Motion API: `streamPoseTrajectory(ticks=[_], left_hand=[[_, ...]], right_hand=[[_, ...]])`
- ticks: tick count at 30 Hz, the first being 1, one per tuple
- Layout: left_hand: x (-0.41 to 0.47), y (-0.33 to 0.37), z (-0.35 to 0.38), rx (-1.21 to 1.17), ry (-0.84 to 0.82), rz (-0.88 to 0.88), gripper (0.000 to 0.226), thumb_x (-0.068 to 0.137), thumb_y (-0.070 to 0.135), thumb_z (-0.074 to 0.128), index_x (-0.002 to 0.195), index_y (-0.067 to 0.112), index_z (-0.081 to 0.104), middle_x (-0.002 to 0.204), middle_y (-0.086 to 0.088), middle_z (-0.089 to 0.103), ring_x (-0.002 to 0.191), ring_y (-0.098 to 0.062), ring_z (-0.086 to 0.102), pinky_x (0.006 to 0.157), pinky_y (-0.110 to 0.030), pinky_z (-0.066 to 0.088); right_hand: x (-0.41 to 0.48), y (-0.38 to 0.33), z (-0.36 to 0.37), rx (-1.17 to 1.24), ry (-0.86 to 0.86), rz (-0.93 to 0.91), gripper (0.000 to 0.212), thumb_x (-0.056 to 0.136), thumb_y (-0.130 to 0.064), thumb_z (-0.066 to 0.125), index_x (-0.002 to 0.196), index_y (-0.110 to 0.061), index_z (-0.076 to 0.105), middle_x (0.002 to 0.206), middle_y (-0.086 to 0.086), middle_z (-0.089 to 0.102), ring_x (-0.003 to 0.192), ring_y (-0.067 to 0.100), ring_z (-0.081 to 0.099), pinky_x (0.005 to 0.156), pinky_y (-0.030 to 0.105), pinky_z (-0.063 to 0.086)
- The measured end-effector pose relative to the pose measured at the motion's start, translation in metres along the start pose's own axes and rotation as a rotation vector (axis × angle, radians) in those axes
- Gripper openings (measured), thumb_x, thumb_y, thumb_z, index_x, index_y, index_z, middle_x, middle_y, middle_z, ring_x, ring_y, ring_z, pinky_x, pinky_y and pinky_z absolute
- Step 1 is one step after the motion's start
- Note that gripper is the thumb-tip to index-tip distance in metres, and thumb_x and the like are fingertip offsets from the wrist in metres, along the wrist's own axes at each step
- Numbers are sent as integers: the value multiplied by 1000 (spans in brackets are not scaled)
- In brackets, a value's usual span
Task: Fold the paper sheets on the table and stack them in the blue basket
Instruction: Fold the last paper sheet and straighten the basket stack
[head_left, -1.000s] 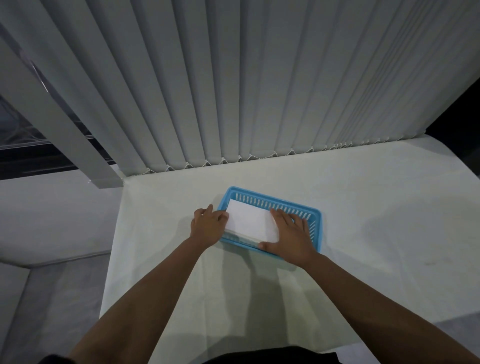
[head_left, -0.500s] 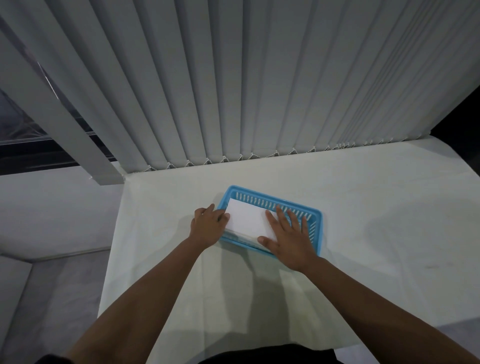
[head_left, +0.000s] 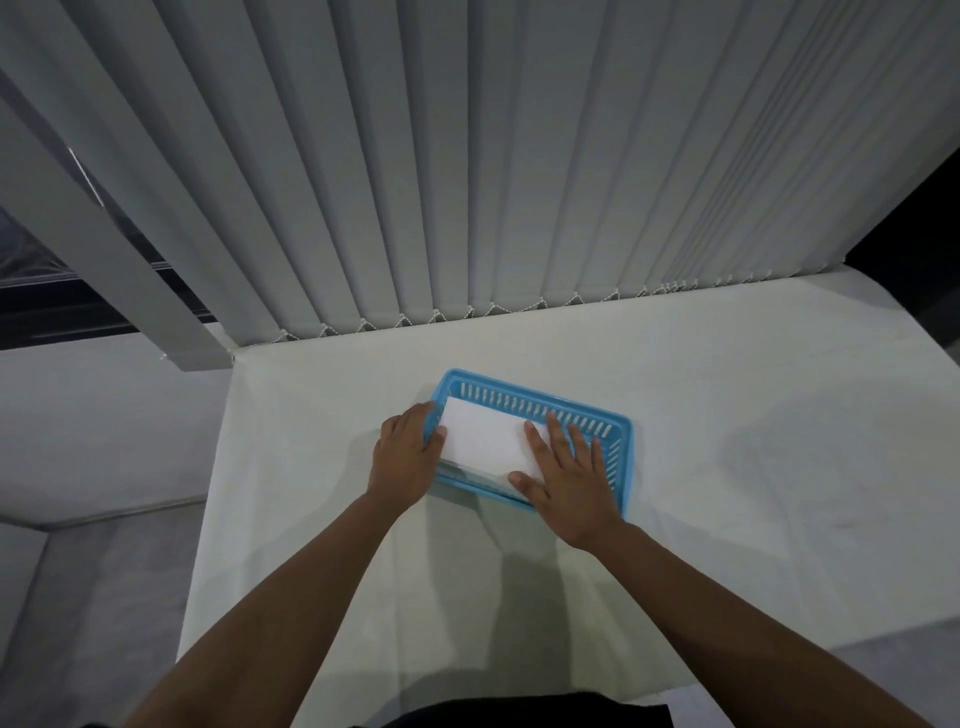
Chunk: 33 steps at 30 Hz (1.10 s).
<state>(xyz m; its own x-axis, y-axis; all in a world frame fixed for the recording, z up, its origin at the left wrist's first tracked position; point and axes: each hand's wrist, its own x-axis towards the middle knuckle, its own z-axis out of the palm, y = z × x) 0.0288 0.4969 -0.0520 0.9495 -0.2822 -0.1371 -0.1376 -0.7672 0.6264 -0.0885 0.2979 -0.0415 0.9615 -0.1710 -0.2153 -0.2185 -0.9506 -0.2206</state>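
Observation:
A blue slotted basket (head_left: 530, 402) sits on the white table, left of centre. Inside it lies a stack of folded white paper (head_left: 485, 439), its top sheet flat. My left hand (head_left: 408, 454) curls over the basket's left end, thumb touching the paper's left edge. My right hand (head_left: 569, 480) lies flat with fingers spread on the right part of the stack, thumb at the paper's near corner, covering the basket's near right side.
The white table (head_left: 727, 441) runs from the blinds at the back to the near edge. Vertical grey blinds (head_left: 467, 156) hang just behind the basket. The table's left edge drops to a grey floor (head_left: 93, 597).
My right hand has shifted slightly and spread its fingers flatter over the paper. My left hand stays at the basket's left end. The view has tilted a little.

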Motion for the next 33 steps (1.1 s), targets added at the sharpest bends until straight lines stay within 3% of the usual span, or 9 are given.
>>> streamPoseTrajectory(ticks=[5,8,13,17,25,33], left_hand=[[9,3,-12,-284,-24,-156,52,100,41,34,145,16,36,149,-10,41,137,-30,37,116,-45,29],[13,3,-12,-338,-111,-208,57,99,47,31,147,15,33,151,-9,39,138,-27,38,117,-44,28],[16,2,1,-560,-200,-269,68,83,64,25,127,19,52,126,-9,59,118,-25,55,109,-48,38],[22,-2,9,-600,-200,-292,72,73,68,25,117,21,58,118,-9,64,112,-26,59,107,-50,41],[28,44,16,-612,-198,-273,69,75,62,22,116,19,57,118,-9,63,112,-27,58,107,-50,40],[54,143,63,-591,-182,-179,46,100,38,24,129,11,47,122,-13,59,109,-29,57,93,-38,43]], right_hand=[[-16,10,1,282,228,285,85,82,-74,11,153,-28,5,163,4,-4,149,29,-1,120,47,-1],[-27,14,6,371,232,477,84,89,-68,32,154,-21,6,163,10,-1,148,33,5,120,48,4],[-31,12,7,679,211,635,91,89,-52,53,153,-15,1,162,11,3,146,34,16,116,47,18],[-25,7,1,833,251,688,89,91,-42,57,153,-15,1,158,14,17,141,31,32,110,43,30],[-18,38,-16,795,281,725,88,90,-45,55,153,-18,1,153,13,25,132,33,43,104,46,39],[2,140,-68,782,333,705,83,92,-44,54,153,-16,6,152,15,28,134,33,40,107,45,35]])
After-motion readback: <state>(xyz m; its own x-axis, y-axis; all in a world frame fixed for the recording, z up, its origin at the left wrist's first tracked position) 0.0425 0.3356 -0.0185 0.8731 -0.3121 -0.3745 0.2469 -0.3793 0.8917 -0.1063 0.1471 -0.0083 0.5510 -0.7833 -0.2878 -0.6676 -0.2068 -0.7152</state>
